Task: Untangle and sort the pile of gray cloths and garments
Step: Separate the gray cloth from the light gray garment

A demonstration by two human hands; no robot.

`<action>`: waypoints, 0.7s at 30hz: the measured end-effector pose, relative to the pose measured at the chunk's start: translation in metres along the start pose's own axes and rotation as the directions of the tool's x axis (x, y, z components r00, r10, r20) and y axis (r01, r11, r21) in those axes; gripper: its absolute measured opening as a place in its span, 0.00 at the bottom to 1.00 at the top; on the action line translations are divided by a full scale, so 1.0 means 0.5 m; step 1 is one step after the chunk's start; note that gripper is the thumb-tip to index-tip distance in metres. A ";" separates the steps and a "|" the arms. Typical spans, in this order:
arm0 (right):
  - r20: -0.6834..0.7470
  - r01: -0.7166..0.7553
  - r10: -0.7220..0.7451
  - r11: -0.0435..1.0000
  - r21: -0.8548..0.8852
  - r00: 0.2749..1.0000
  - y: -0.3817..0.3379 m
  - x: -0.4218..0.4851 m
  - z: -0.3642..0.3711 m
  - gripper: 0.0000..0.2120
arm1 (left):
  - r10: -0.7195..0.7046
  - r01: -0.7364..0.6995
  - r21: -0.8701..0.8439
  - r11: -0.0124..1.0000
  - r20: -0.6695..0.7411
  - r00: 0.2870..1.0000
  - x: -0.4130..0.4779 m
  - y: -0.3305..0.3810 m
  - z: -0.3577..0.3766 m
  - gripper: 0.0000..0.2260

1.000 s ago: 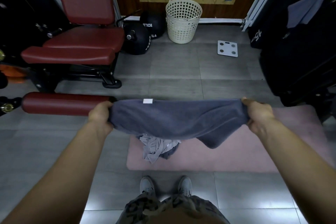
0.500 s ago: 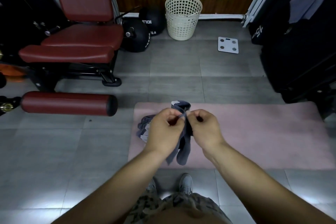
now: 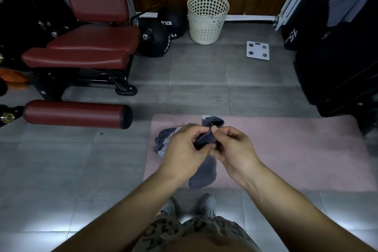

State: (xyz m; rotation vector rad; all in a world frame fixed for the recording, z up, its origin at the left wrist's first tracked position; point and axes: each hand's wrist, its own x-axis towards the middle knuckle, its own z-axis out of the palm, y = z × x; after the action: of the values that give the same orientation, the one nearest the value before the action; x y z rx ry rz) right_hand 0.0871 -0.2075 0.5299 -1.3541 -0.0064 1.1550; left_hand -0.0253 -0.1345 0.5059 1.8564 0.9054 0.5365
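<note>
**While both grips pinch it, the gray cloth (image 3: 204, 176) hangs doubled above the pink mat (image 3: 286, 149)**

Whereas a second ago the gray cloth was stretched wide between arms held far apart, the head view now shows the left grip (image 3: 184, 149) and the right grip (image 3: 235, 149), both bare hands, met at the middle. Each is closed, thumb and fingers pinching the cloth's bunched upper edge. The cloth hangs below them in a narrow, soft fold, with a white tag (image 3: 206, 117) showing at its top. The pile of gray garments (image 3: 163, 141), earlier half hidden under the spread cloth, lies crumpled on the pink mat just left of the left grip.

White lettering on a black medicine ball (image 3: 171, 24) by the wall looks like 10LB. A black bag (image 3: 291, 37) at the right shows 15.

The cream basket (image 3: 207, 18) is round plastic with a perforated wall. A flat white scale (image 3: 257, 50) lies on the gray tiled floor (image 3: 61, 170). The bench (image 3: 92, 45) and its roller pad (image 3: 75, 113) are smooth red padding on a black frame.
</note>
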 end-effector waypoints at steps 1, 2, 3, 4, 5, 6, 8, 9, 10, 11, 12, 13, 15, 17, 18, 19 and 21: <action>0.034 -0.010 0.009 1.000 0.020 0.999 -0.003 -0.002 -0.005 0.07 | 0.015 -0.015 0.005 1.000 0.005 1.000 0.001 0.000 -0.004 0.14; 0.067 -0.019 0.017 0.999 0.029 0.998 -0.009 -0.005 -0.008 0.07 | 0.020 -0.020 -0.001 1.000 0.007 1.000 0.003 0.001 -0.008 0.14; 0.095 -0.024 0.021 0.999 0.024 0.995 -0.015 -0.007 -0.014 0.08 | 0.019 -0.018 -0.018 1.000 0.008 1.000 0.006 0.001 -0.011 0.12; 0.121 -0.027 0.026 1.000 0.013 0.992 -0.021 -0.011 -0.017 0.08 | 0.000 0.000 -0.059 0.998 0.008 1.000 0.008 0.001 -0.015 0.11; 0.122 0.008 -0.002 0.999 -0.054 0.992 -0.026 -0.009 -0.026 0.08 | -0.037 0.038 -0.120 0.992 0.009 0.999 0.011 0.003 -0.022 0.11; 0.095 0.094 -0.078 0.977 -0.189 0.992 -0.033 -0.004 -0.037 0.08 | -0.081 0.082 -0.188 0.979 0.015 0.997 0.014 0.008 -0.032 0.12; 0.096 0.308 -0.309 0.769 -0.560 0.946 -0.045 0.021 -0.072 0.12 | -0.127 0.132 -0.299 0.945 0.037 0.991 0.022 0.021 -0.058 0.15; 0.155 0.360 -0.354 0.642 -0.676 0.922 -0.051 0.033 -0.088 0.15 | -0.125 0.134 -0.333 0.933 0.050 0.991 0.027 0.028 -0.073 0.15; 0.231 0.395 -0.343 0.552 -0.734 0.910 -0.059 0.039 -0.100 0.16 | -0.117 0.130 -0.355 0.926 0.059 0.991 0.031 0.037 -0.088 0.15; 0.308 0.423 -0.301 0.487 -0.764 0.903 -0.063 0.044 -0.111 0.14 | -0.105 0.124 -0.371 0.920 0.073 0.992 0.034 0.045 -0.102 0.14; 0.378 0.452 -0.252 0.416 -0.789 0.891 -0.066 0.048 -0.118 0.13 | -0.091 0.120 -0.379 0.918 0.092 0.992 0.037 0.052 -0.116 0.13; 0.435 0.483 -0.212 0.336 -0.809 0.875 -0.069 0.050 -0.120 0.16 | -0.079 0.119 -0.388 0.914 0.118 0.990 0.040 0.059 -0.128 0.12; 0.517 0.541 -0.161 0.211 -0.814 0.840 -0.073 0.056 -0.121 0.18 | -0.060 0.125 -0.410 0.903 0.168 0.984 0.047 0.071 -0.149 0.10; 0.586 0.594 -0.113 0.058 -0.802 0.802 -0.073 0.063 -0.113 0.12 | -0.045 0.116 -0.412 0.904 0.178 0.983 0.056 0.076 -0.168 0.11; 0.611 0.611 -0.079 -0.026 -0.792 0.788 -0.072 0.066 -0.111 0.08 | -0.043 0.110 -0.403 0.908 0.171 0.984 0.062 0.075 -0.178 0.12; 0.624 0.617 -0.034 -0.119 -0.778 0.781 -0.072 0.067 -0.109 0.08 | -0.044 0.104 -0.394 0.913 0.160 0.986 0.068 0.074 -0.187 0.13; 0.634 0.624 0.064 -0.280 -0.730 0.771 -0.069 0.068 -0.111 0.12 | -0.048 0.094 -0.370 0.924 0.132 0.990 0.080 0.069 -0.202 0.12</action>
State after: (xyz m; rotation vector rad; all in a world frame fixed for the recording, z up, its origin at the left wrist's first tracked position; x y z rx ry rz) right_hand 0.1590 -0.2195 0.5188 -2.1362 -2.0875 0.7828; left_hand -0.0582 -0.0547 0.5800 1.4846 0.7279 0.5076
